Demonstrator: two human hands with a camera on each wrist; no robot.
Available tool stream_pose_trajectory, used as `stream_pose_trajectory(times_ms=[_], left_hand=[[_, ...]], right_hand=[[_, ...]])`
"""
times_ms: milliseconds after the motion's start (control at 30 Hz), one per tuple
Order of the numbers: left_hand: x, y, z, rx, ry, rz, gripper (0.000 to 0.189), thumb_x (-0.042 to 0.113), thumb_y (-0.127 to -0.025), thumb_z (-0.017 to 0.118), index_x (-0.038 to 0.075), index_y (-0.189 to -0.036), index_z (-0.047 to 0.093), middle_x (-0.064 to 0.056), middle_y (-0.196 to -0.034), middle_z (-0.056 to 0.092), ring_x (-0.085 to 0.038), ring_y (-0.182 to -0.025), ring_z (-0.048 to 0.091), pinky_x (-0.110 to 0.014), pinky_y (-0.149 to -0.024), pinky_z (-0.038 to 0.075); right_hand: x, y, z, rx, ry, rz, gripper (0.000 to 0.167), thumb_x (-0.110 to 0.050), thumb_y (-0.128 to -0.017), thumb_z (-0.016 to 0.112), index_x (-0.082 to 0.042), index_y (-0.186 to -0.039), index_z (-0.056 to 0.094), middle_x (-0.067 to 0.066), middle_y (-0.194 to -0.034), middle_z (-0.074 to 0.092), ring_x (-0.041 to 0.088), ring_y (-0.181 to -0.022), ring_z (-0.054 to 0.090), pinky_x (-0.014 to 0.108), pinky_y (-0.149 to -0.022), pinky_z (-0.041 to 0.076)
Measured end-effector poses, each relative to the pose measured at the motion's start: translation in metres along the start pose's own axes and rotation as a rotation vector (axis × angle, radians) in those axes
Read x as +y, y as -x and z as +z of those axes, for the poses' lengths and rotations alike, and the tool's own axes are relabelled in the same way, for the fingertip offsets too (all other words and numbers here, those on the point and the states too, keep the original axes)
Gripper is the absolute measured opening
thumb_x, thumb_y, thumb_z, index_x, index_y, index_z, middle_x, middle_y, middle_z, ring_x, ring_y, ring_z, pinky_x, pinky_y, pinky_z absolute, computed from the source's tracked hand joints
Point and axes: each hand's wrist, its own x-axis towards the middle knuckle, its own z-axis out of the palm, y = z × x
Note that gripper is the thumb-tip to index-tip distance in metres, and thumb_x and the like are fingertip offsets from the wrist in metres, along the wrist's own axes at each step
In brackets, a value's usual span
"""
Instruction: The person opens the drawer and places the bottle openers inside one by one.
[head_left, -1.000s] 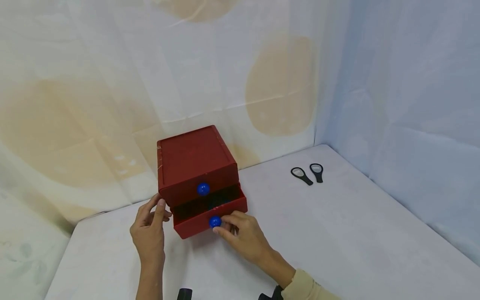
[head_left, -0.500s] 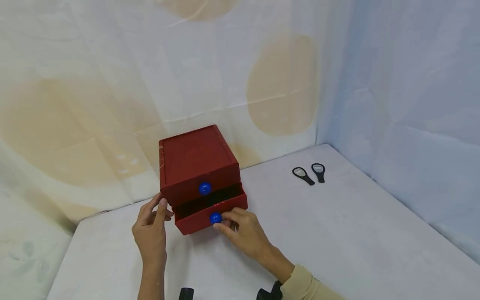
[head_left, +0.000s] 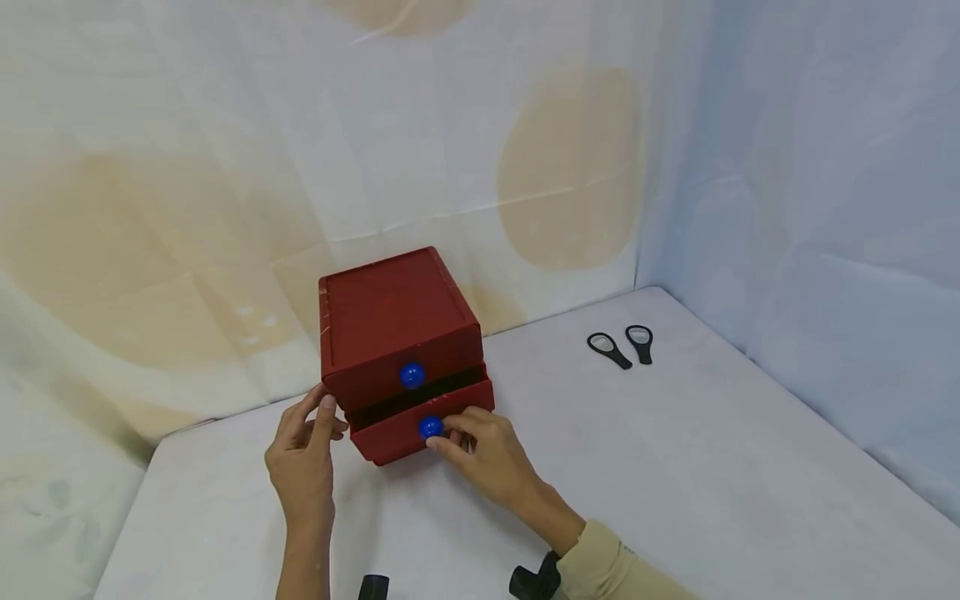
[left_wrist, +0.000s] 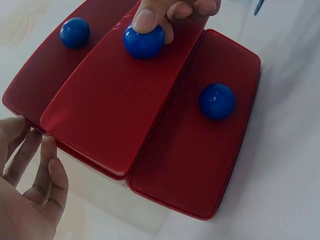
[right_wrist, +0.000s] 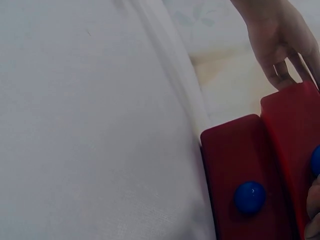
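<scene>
A red chest of drawers (head_left: 393, 308) stands on the table, each drawer front bearing a round blue knob. Its middle drawer (head_left: 393, 440) sticks out a little, leaving a dark gap above its front. My right hand (head_left: 487, 460) pinches that drawer's blue knob (head_left: 431, 427) between thumb and fingers. At the chest's left side, my left hand (head_left: 302, 471) touches the casing with its fingertips, thumb upward. The left wrist view shows the bottom drawer (left_wrist: 175, 145) flush and pushed in. What lies inside the middle drawer is hidden.
Two black magnifying glasses, one on the left (head_left: 618, 358) and one on the right (head_left: 644, 353), lie on the white-covered table (head_left: 712, 458), to the right of the chest. Patterned cloth (head_left: 420, 150) hangs behind it. Black fittings (head_left: 373, 587) show at the bottom edge.
The middle drawer has slid inward and its gap has narrowed, my right hand moving with the knob. My left hand has stayed against the chest's side.
</scene>
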Motion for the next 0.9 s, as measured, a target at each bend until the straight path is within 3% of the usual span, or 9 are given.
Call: stream_pose_trajectory(times_ms=[567, 900], left_hand=[[0.006, 0.002, 0.001, -0.009, 0.049, -0.022, 0.03, 0.028, -0.096, 0.069, 0.021, -0.125, 0.072, -0.004, -0.105, 0.064, -0.015, -0.073, 0.062, -0.02, -0.072, 0.049], [0.005, 0.003, 0.001, -0.005, 0.053, 0.0, 0.029, 0.024, -0.097, 0.069, 0.019, -0.125, 0.072, -0.003, -0.107, 0.065, -0.015, -0.074, 0.063, -0.019, -0.068, 0.05]], right_hand=[[0.006, -0.011, 0.002, 0.016, 0.026, -0.029, 0.019, -0.018, -0.086, 0.081, -0.002, -0.093, 0.074, -0.005, -0.076, 0.057, 0.007, -0.069, 0.054, 0.018, -0.058, 0.049], [0.007, -0.015, 0.002, 0.027, 0.022, -0.018, 0.018, -0.017, -0.085, 0.081, -0.002, -0.092, 0.074, -0.005, -0.076, 0.056, 0.007, -0.069, 0.054, 0.019, -0.058, 0.049]])
